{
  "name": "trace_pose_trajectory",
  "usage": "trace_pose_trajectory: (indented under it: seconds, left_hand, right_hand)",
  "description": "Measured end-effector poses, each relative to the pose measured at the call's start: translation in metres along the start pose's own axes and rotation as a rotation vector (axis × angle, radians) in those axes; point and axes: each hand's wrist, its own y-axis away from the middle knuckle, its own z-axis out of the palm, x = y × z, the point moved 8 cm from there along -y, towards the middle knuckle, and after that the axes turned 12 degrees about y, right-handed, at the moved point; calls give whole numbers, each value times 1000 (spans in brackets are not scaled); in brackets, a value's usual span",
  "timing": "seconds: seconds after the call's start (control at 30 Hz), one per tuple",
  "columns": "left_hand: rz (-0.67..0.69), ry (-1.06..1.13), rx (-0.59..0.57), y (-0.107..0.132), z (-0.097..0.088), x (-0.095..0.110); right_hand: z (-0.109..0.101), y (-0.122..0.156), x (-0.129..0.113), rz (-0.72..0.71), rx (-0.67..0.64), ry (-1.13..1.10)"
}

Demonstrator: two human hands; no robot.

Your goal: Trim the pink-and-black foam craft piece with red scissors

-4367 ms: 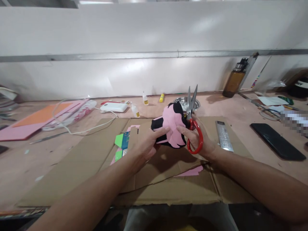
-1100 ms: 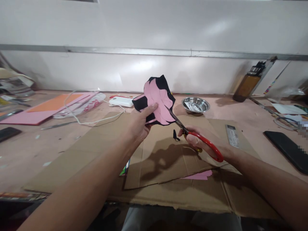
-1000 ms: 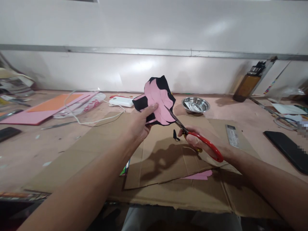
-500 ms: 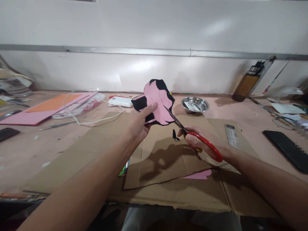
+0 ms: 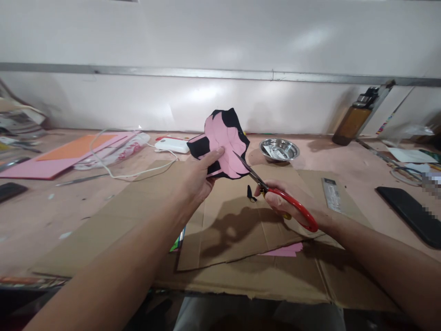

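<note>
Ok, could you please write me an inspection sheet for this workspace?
Surface: table, its middle covered by flattened cardboard.
Job's things: pink and black cut-out held up; scissors with red handles, blades at its lower right edge.
Clutter: steel bowl, ruler, black phone, brown bottle, pink and orange sheets, small black scrap.
Hands: left hand grips the cut-out; right hand holds the scissors.
Cables: white cable loops beside a white power bank.
Surroundings: white wall with a metal rail.
</note>
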Motion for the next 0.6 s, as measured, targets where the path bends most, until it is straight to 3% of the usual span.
trace_pose_trajectory:
  seconds: [0.6]
  left_hand:
    - [66,34,-44,-6,-1,1]
  right_hand:
    - [1,0,-1,19,18,-54]
